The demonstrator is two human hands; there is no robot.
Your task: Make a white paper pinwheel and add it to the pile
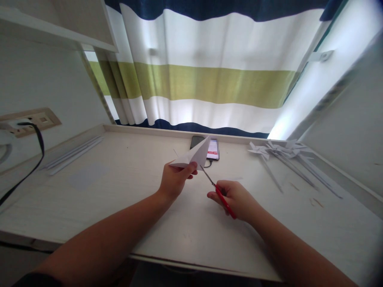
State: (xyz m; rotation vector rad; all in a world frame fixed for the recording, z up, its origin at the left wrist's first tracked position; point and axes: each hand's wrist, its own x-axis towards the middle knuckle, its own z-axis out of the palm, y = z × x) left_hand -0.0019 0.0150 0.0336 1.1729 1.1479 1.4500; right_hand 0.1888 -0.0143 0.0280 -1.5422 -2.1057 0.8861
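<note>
My left hand (175,180) pinches a folded white paper triangle (194,154) and holds it up above the pale desk (125,207). My right hand (236,199) grips red-handled scissors (218,191). Their metal blades point up and left and meet the lower edge of the paper. Both hands hover over the middle of the desk.
A phone (209,148) with a lit screen lies behind the paper, near the striped curtain (209,79). Several white paper pinwheels on sticks (281,155) lie at the back right. Paper strips (72,154) rest at the left. A wall socket (32,121) with a black cable is far left.
</note>
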